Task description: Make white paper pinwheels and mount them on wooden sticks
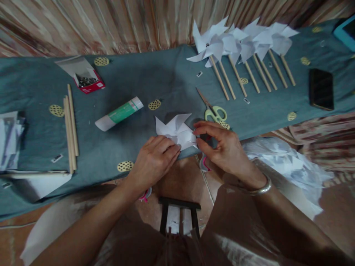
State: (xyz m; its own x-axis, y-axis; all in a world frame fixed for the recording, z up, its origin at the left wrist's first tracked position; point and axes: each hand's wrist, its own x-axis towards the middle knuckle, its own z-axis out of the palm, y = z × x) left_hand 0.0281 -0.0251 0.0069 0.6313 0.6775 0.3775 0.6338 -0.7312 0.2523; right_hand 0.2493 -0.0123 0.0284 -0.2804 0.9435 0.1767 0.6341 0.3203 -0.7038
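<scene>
A white paper pinwheel (pixel 181 133) without a stick lies near the front edge of the cloth-covered table. My left hand (pixel 155 159) is closed on its lower left side, fingers pressed together over the paper. At its right edge, my right hand (pixel 222 149) has thumb and forefinger curved and apart, the tips right by a blade; whether they touch it I cannot tell. Scissors with light green handles (pixel 215 112) lie just beyond my right hand. A glue tube with a green label (pixel 119 113) rests to the left.
Several finished pinwheels on sticks (pixel 241 44) lie at the back right, beside a dark phone (pixel 321 89). On the left are loose wooden sticks (pixel 70 129), an open red box of small metal pieces (pixel 90 83) and stacked paper (pixel 11 138). A plastic bag (pixel 285 162) sits below the table edge.
</scene>
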